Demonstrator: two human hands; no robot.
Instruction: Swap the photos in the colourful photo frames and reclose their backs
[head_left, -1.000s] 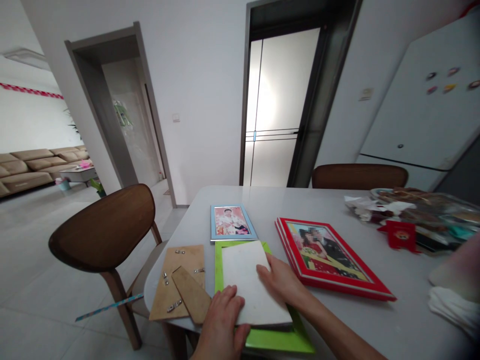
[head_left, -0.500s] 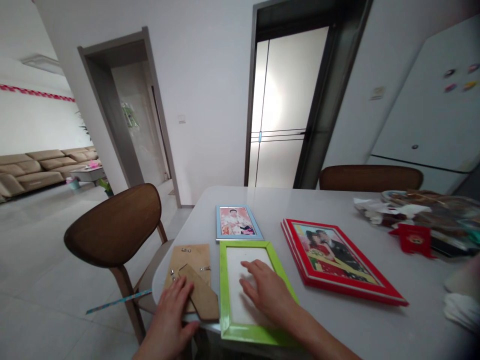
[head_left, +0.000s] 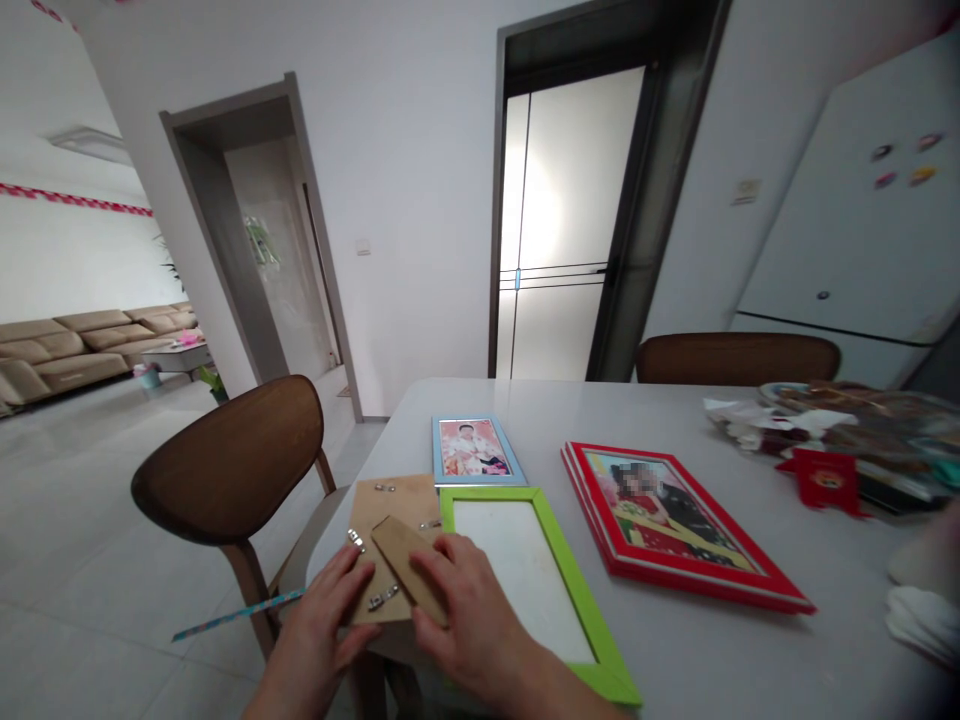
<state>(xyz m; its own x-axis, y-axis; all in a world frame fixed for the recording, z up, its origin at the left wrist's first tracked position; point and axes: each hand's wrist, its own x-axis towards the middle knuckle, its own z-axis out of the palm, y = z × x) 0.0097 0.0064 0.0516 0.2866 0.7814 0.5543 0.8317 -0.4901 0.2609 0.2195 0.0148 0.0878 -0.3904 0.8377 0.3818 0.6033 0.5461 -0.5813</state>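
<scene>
A brown backing board with metal clips and a folding stand lies at the table's near left corner. My left hand has its fingers around the board's left edge. My right hand has its fingers on the stand and the board's right side, over the frame's left edge. The green frame lies just right of the board, with a white sheet inside it. Behind it is a light blue frame with a photo. To the right, red frames lie stacked, the top one showing a photo.
The grey-white table also holds plastic-wrapped items and a red packet at the right. One brown chair stands at the left, another beyond the table. White cloth shows at the right edge.
My right hand has moved left from over the green frame to the board's stand. The board's near edge is raised, and the board has shifted slightly right with my left hand at its side.
</scene>
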